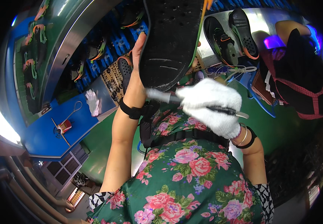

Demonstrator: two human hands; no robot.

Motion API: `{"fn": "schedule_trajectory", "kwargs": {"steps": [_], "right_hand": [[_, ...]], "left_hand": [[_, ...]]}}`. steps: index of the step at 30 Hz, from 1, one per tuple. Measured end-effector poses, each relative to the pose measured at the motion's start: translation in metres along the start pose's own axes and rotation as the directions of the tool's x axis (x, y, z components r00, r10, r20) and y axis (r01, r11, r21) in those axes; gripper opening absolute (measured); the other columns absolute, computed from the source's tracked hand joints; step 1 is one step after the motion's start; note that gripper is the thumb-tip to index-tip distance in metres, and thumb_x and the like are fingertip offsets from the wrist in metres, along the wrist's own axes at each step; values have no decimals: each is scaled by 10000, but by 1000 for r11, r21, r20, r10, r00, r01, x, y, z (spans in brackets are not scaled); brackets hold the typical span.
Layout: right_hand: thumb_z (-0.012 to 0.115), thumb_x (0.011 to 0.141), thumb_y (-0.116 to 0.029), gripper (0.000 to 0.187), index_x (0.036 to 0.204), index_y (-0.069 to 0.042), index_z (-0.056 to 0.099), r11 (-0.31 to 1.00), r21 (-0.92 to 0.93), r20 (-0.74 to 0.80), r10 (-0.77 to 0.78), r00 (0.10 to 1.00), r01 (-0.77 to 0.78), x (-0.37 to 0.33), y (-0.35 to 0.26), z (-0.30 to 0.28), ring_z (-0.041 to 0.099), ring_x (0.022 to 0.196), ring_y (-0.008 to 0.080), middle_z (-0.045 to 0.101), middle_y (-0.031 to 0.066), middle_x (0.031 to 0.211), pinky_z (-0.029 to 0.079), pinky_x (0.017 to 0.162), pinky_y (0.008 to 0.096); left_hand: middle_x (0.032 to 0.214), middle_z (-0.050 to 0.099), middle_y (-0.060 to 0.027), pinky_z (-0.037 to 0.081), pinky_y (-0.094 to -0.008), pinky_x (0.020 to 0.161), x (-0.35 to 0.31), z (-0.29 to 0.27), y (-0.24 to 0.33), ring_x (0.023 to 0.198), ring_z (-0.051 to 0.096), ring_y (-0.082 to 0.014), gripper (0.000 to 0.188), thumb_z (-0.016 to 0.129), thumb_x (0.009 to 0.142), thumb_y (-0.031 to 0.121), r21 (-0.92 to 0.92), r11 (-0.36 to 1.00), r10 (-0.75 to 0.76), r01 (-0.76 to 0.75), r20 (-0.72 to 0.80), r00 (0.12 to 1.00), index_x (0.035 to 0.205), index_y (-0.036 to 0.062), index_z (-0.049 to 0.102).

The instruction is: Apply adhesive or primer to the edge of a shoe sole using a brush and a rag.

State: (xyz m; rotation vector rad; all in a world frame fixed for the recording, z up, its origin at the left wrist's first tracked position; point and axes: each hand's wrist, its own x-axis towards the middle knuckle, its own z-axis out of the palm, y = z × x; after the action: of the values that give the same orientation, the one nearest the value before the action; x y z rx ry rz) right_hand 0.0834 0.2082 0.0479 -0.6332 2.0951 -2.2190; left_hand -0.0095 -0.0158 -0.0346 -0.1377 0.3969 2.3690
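Observation:
A black shoe (170, 41) with green and orange edging is held up at the top middle, its dark, scuffed underside facing me. My bare left hand (137, 56) grips it from the left side, thumb along the edge and the other fingers mostly behind it. In a white knit glove, my right hand (211, 102) is closed around a slim brush-like tool (174, 100) with a black handle. The tool's pale tip, smeared by motion, is close to the shoe's lower end; whether they touch I cannot tell.
Two black shoes (238, 35) lie on a metal surface at the upper right. More shoes rest on blue racks (118, 43) and a green conveyor (27, 74) at left. A white glove (92, 101) lies on a blue table (42, 134). Another person (299, 71) is at right.

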Motion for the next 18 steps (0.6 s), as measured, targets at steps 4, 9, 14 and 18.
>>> {"fn": "schedule_trajectory", "kwargs": {"steps": [4,9,14,18], "right_hand": [[819,759,26,137,885,-17,785,998,-57,53,30,998,-27,3,-6,5,743,845,240,784,157,980,578,778,339],[827,792,-6,138,924,-25,791,997,-58,-39,48,998,-50,13,-6,-14,753,894,217,787,113,1002,590,801,339],[813,787,-31,197,982,-59,794,874,-445,-23,-228,973,194,47,8,-41,731,825,260,779,106,977,571,756,344],[782,799,-7,251,1047,-41,776,675,-657,6,-440,898,335,76,14,-62,713,866,280,767,133,1031,565,768,359]], "left_hand": [[1586,381,-293,479,-572,1108,5,11,-5,1376,505,-467,879,469,980,644,-116,993,5,30,291,957,1590,25,340],[1506,457,-277,511,-587,898,-4,16,-13,1119,602,-495,906,430,973,729,-82,997,-1,-8,-113,994,1595,77,346],[1533,457,-285,398,-746,1078,-22,4,-31,1335,504,-538,843,408,1014,668,-341,939,-89,38,-134,987,1583,49,358],[1468,505,-316,456,-745,1016,-33,13,-46,1250,562,-566,836,392,1009,680,-348,932,-158,103,-133,979,1553,45,398]]}}
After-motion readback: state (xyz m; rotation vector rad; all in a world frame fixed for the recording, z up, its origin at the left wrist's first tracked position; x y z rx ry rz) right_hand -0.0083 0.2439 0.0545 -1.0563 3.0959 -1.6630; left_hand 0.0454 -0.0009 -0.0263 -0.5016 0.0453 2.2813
